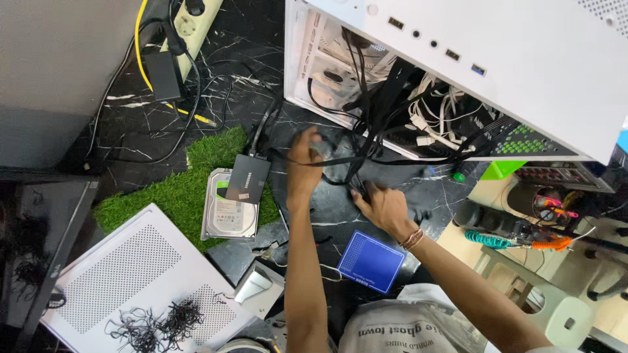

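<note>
My left hand [305, 151] and right hand [383, 204] both grip black cables [366, 140] spilling unrouted from the open white case [523, 59].

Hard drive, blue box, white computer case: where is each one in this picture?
Hard drive [226, 212], head view, on its silver labelled top.
Blue box [371, 260], head view, middle of its lid.
White computer case [523, 59], head view, on its flat white panel.

blue box [371, 261]: flat, square, just below the right hand [387, 208]
drive label [228, 210]: white-grey, left of the left hand [303, 163]
black drive sticker [244, 195]: small, white and red
</note>
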